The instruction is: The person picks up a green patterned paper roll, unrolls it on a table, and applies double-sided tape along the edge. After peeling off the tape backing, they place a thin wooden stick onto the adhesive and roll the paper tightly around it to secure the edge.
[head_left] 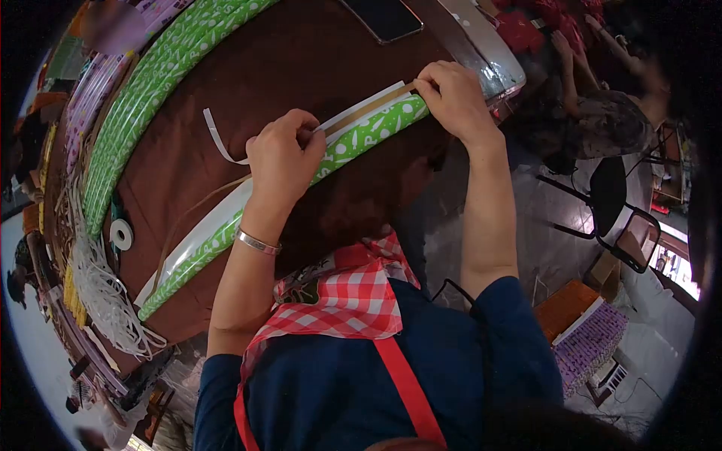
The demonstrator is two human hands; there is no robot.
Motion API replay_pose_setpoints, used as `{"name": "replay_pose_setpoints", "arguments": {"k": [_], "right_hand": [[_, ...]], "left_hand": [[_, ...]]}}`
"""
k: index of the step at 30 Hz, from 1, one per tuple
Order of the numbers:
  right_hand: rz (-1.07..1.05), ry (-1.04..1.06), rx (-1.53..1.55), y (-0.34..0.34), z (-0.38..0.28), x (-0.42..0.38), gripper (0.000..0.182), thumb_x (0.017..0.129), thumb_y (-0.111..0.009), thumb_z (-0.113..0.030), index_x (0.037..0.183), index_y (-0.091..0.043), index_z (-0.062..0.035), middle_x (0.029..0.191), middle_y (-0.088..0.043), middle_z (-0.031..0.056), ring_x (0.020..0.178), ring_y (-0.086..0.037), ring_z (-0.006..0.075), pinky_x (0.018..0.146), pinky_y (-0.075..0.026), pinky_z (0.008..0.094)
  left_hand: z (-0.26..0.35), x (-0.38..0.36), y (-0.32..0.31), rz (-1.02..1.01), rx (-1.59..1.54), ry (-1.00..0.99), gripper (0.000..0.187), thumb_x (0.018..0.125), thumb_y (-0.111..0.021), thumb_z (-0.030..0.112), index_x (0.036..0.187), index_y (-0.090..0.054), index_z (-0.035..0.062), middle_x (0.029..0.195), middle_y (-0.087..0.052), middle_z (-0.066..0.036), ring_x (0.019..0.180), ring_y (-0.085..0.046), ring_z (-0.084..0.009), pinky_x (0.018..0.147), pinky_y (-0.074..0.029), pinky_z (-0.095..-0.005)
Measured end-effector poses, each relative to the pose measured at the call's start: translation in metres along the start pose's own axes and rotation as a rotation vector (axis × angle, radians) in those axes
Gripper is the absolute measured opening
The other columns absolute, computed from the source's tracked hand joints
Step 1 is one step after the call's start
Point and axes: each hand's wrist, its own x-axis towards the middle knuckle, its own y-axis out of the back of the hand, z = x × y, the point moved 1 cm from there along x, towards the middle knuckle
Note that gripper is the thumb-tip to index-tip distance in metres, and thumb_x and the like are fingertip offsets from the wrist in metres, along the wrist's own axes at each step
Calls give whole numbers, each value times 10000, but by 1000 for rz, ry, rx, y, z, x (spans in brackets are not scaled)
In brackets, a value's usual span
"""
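A long sheet of green printed wrapping paper [380,129], white on its other side, lies rolled into a narrow band across the brown tabletop. Along its upper edge runs a thin flat brown cord [368,109], which also trails loosely toward the lower left. My left hand [282,161] is closed over the middle of the band, fingers pinched. A narrow white strip [216,135] curls out from behind that hand; the fingertips are partly hidden. At the band's upper right end, my right hand [455,101] pinches the cord against the paper edge.
More green printed rolls [143,90] lie at the table's far left, beside white cords [105,293] and a tape roll [121,234]. A phone [385,19] rests at the back, near a clear plastic-covered item [481,52]. A black chair [609,195] stands right; other people are nearby.
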Motion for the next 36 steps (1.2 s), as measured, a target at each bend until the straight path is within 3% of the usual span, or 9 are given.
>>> {"name": "replay_pose_setpoints", "arguments": {"k": [6, 13, 16, 17, 22, 25, 28, 34, 36], "right_hand": [[119, 76, 33, -2, 0, 0, 133, 844, -658, -140, 819, -628, -13, 808, -645, 130, 799, -608, 332, 723, -468, 428], [125, 49, 84, 4, -6, 1, 149, 845, -668, -142, 820, -627, -1, 786, -637, 140, 772, -612, 330, 691, -473, 412], [81, 35, 95, 7, -6, 3, 143, 847, -662, -138, 838, -634, 2, 804, -645, 149, 794, -617, 337, 700, -478, 406], [58, 1, 87, 4, -2, 1, 111, 856, -652, -146, 883, -639, -39, 866, -660, 118, 895, -606, 336, 804, -455, 448], [107, -17, 139, 17, -19, -7, 116, 892, -613, -126, 933, -640, -21, 931, -655, 139, 902, -596, 337, 803, -468, 450], [298, 185, 80, 26, -38, -17, 101, 881, -626, -92, 937, -643, -10, 926, -652, 134, 885, -596, 340, 769, -490, 426], [267, 330, 183, 20, -60, -23, 131, 866, -648, -102, 939, -638, 6, 947, -662, 143, 891, -610, 348, 807, -488, 428], [107, 341, 136, 7, -68, -21, 168, 862, -665, -170, 928, -646, -16, 921, -672, 134, 894, -619, 329, 840, -463, 440], [110, 350, 110, 5, -67, -19, 176, 866, -664, -186, 926, -649, -21, 914, -674, 127, 889, -619, 324, 831, -458, 442]], "left_hand": [[-3, 0, -1, -2, 1, -2, 82, 757, -681, 113, 821, -662, 65, 692, -671, -58, 663, -658, -233, 592, -501, -366], [-3, 1, -1, 12, 6, -19, 87, 752, -688, 119, 817, -656, 70, 703, -670, -59, 681, -660, -238, 592, -500, -372], [-7, 0, -2, 41, 10, -40, 85, 757, -684, 125, 827, -657, 85, 705, -673, -47, 689, -659, -236, 606, -481, -388], [-5, 0, -2, 23, 14, -17, 85, 758, -682, 127, 832, -659, 92, 705, -674, -38, 694, -658, -233, 614, -466, -395], [-8, -1, -4, 23, 25, 15, 84, 754, -677, 131, 834, -661, 115, 694, -669, -11, 701, -653, -221, 627, -423, -406], [-8, -1, -4, 30, 17, 0, 80, 745, -672, 133, 822, -656, 120, 678, -656, -1, 697, -650, -216, 614, -420, -408], [-7, -1, -6, 40, 34, -20, 72, 743, -664, 132, 813, -649, 127, 672, -649, 9, 696, -648, -211, 609, -413, -408], [-8, -2, -3, 11, 22, 25, 84, 742, -664, 141, 823, -647, 131, 680, -646, 15, 718, -648, -202, 628, -407, -403], [-5, 0, 1, -27, 51, 7, 121, 769, -684, 129, 870, -673, 64, 762, -693, -95, 705, -678, -258, 628, -525, -372]]}}
